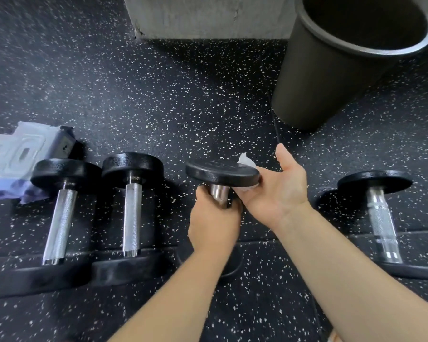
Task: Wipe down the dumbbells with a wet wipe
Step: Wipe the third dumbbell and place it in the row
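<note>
Both forearms reached forward and down, bare to the elbow, meeting over the third dumbbell (221, 172) in a row of four. The left hand (214, 218) came in knuckles up and was clenched round the chrome handle (219, 193) just under the upper plate, fingers wrapped tight. The right hand (274, 191) was turned palm up, thumb pointing away from the person, its fingers curled round the right edge of that plate. It pinched a white wet wipe (246, 160) against the rim; a crumpled corner of it stuck up behind the plate and a little showed beneath the fingers. The dumbbell stood on end, its lower plate mostly hidden under the left forearm, and I could not tell whether it rested on the speckled rubber floor (158, 95) or was lifted off it.

Two more dumbbells (59, 218) (132, 215) stood on end to the left, close together, and a fourth dumbbell (381, 218) stood well apart on the right. A pack of wet wipes (22, 154) lay behind the leftmost one. A black bin (331, 70) stood beyond the right hand, next to a concrete block (208, 16).
</note>
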The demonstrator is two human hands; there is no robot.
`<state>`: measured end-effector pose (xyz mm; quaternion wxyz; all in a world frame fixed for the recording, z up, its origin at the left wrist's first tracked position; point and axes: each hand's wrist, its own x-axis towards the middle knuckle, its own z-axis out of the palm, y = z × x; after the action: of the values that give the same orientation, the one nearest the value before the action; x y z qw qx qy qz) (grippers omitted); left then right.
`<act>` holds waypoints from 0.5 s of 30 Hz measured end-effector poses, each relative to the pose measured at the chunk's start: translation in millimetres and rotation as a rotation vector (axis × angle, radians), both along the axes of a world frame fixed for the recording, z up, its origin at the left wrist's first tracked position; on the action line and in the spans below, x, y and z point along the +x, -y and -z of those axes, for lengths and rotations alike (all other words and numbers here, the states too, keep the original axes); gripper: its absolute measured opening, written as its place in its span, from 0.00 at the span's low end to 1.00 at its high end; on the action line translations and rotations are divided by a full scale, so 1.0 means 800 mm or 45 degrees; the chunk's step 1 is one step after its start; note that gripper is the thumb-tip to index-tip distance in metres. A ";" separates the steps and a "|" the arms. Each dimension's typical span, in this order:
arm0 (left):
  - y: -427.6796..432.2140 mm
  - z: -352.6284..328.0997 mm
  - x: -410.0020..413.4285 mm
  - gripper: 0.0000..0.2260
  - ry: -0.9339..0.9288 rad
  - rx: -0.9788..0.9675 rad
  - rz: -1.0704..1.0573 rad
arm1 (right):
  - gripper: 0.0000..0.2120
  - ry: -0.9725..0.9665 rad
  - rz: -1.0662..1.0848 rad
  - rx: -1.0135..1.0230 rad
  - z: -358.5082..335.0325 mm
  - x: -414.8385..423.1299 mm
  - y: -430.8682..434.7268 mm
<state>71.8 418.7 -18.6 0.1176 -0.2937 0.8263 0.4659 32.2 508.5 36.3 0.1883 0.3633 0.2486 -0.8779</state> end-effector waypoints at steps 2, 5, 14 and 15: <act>-0.007 0.000 0.016 0.14 0.006 -0.121 0.026 | 0.33 0.003 0.012 0.018 -0.001 0.000 0.000; -0.002 0.008 0.009 0.13 -0.007 -0.046 0.012 | 0.33 -0.016 0.033 0.034 -0.005 0.005 0.004; 0.005 0.003 -0.011 0.11 0.127 0.650 0.061 | 0.37 -0.007 0.030 0.054 -0.007 -0.004 -0.006; 0.003 0.004 -0.011 0.11 0.144 0.676 0.079 | 0.38 0.045 0.014 0.080 -0.005 -0.006 -0.005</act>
<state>63.0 416.1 -21.6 0.2506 -0.2527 0.6760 0.6452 27.6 512.3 40.3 0.1763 0.3858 0.2708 -0.8641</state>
